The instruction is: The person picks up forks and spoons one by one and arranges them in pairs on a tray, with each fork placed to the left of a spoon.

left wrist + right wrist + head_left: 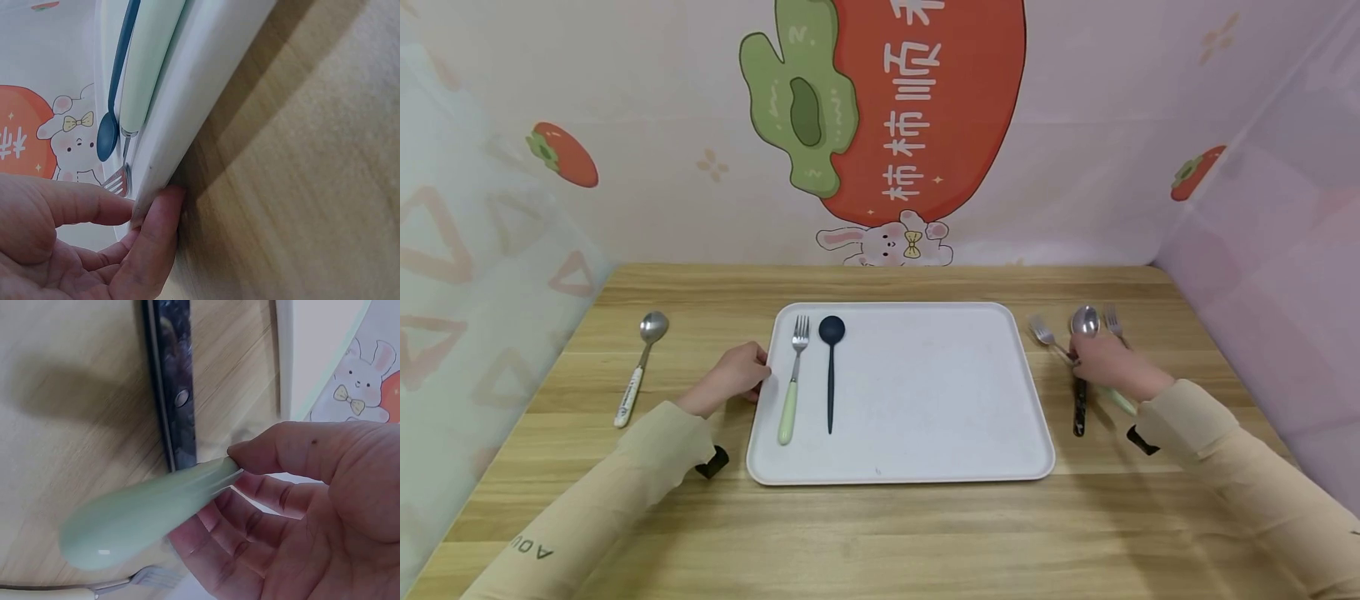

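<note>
My left hand (741, 371) pinches the left rim of a white tray (925, 392) between thumb and fingers, as the left wrist view shows. On the tray lie a green-handled fork (787, 412) and a dark spoon (831, 332), side by side. My right hand (1116, 367), right of the tray, pinches another fork (1042, 332) by its pale green handle (137, 512). That fork slants across a spoon with a black patterned handle (1080, 408), which lies on the table. A third fork (1112, 318) with a light handle (47, 592) lies just beyond, partly hidden by my hand.
A metal spoon (653, 327) with a white handle lies at the left of the wooden table (880, 533). Patterned walls (662, 108) enclose the table at the back and both sides.
</note>
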The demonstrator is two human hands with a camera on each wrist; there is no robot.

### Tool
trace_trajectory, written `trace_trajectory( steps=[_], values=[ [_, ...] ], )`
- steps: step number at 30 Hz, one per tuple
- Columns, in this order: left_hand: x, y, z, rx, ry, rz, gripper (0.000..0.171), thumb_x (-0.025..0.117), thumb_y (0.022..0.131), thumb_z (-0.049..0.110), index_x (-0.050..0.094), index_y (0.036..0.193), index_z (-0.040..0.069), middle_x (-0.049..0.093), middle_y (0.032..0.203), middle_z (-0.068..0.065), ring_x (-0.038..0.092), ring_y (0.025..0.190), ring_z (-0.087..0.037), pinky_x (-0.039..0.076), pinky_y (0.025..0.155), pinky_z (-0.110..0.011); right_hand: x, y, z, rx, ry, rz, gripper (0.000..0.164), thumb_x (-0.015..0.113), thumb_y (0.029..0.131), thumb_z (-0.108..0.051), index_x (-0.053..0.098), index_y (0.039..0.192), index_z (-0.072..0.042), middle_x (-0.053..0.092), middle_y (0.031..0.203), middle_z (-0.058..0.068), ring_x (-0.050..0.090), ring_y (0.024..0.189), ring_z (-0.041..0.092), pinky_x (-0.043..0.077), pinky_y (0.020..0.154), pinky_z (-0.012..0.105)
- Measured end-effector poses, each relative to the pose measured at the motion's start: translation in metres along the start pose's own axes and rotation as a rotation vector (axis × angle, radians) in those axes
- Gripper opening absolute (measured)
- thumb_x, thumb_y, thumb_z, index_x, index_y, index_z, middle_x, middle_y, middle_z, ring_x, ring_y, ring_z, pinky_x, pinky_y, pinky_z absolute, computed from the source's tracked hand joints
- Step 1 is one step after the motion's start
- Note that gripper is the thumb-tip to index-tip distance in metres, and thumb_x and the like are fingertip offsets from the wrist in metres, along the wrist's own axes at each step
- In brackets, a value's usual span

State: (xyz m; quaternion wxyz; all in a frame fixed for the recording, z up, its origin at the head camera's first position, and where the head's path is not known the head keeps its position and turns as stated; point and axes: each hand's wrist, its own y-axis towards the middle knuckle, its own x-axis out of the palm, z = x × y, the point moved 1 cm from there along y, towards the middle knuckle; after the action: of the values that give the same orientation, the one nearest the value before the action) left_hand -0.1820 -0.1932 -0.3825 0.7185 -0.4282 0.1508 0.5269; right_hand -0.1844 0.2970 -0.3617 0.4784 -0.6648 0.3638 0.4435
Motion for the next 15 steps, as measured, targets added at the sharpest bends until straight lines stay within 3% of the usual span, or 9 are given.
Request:
trace_trajectory(
  steps=[8, 15],
  values=[
    [0.0, 0.0, 0.0, 0.005, 0.0, -0.002, 0.025, 0.043, 0.088, 0.002, 0.043, 0.108, -0.012, 0.052, 0.099, -0.024, 0.057, 0.068, -0.019, 0.053, 0.054, -0.026, -0.001, 0.0, -0.012, -0.039, -0.084, 0.035, 0.015, 0.056, 0.08, -0.007, 0.054, 0.09, 0.004, 0.056, 0.07, 0.007, 0.049, 0.061, 0.02, 0.044, 0.053, 0.033],
    [0.0, 0.0, 0.0, -0.001, 0.001, -0.002, 0.026, 0.043, 0.088, 0.002, 0.043, 0.109, -0.012, 0.052, 0.101, -0.025, 0.057, 0.069, -0.019, 0.053, 0.055, -0.026, -0.005, -0.003, -0.027, -0.02, -0.029, 0.004, 0.017, 0.048, 0.087, -0.007, 0.053, 0.099, 0.003, 0.054, 0.069, 0.004, 0.047, 0.055, 0.016, 0.04, 0.046, 0.027]
  ],
)
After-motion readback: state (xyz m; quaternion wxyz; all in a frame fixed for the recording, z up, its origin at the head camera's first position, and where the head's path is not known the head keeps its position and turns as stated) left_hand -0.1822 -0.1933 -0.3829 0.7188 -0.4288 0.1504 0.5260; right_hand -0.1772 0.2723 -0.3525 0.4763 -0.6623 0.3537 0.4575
